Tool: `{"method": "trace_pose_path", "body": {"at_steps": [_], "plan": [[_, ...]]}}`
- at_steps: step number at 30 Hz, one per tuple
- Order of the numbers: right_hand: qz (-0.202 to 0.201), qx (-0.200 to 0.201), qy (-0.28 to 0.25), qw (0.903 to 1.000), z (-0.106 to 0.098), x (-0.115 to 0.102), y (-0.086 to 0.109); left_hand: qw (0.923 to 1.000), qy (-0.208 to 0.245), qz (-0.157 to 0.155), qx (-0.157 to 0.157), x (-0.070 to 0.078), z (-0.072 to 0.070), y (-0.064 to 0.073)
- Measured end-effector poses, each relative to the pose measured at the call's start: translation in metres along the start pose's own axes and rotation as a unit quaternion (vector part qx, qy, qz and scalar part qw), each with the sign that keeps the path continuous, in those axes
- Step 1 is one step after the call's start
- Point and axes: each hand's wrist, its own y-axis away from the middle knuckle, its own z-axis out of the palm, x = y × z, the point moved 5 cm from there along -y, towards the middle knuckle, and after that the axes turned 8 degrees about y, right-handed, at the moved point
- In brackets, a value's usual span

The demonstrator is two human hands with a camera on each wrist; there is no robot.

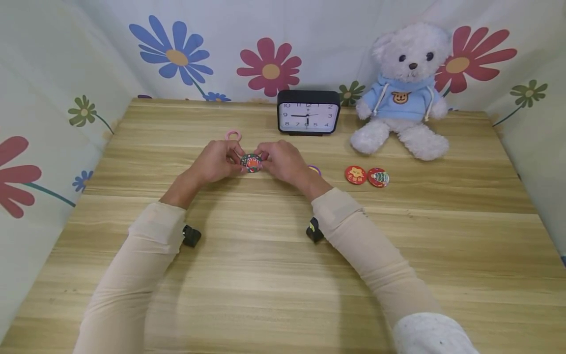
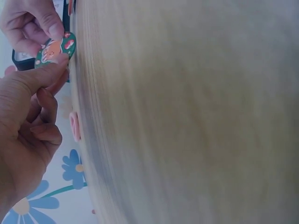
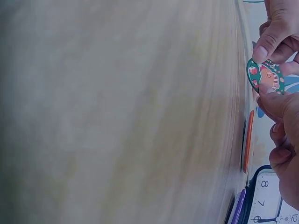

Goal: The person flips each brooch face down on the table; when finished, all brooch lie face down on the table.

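Observation:
A round green badge (image 1: 251, 163) with an orange figure on it is held up between both hands, its printed face showing in every view. My left hand (image 1: 215, 160) pinches one edge with thumb and fingers. On the opposite edge, my right hand (image 1: 285, 161) pinches it the same way. The left wrist view shows the badge (image 2: 57, 49) raised over the table, the left thumb on its face. Just behind the left fingers lies a pink ring (image 1: 233, 135). A purple-rimmed round badge (image 1: 314, 170) is partly hidden by the right wrist.
Two red badges, one with a yellow star (image 1: 355, 175) and one with a Christmas tree (image 1: 378, 177), lie to the right. A black-framed clock (image 1: 308, 113) and a white teddy bear (image 1: 402, 96) stand at the back. An orange-edged flat piece (image 3: 249, 142) lies near the right hand.

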Motion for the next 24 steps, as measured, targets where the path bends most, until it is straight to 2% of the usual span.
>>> {"method": "trace_pose_path", "body": {"at_steps": [5,10,16,24], "plan": [[-0.001,0.003,0.002,1.0,-0.001,0.0,0.0,0.9998,-0.014,0.011,0.009,0.002,-0.001,-0.001],[-0.017,0.006,0.015,0.9997,0.0,-0.001,0.001,0.9993,-0.029,0.022,-0.002,0.001,0.001,-0.001],[-0.033,0.001,0.037,0.9988,0.003,0.0,0.002,0.9994,0.004,0.029,-0.02,-0.002,0.003,-0.001],[-0.034,-0.009,0.051,0.9981,0.004,0.0,0.002,0.9959,0.084,-0.031,-0.015,-0.01,0.002,0.002]]}}
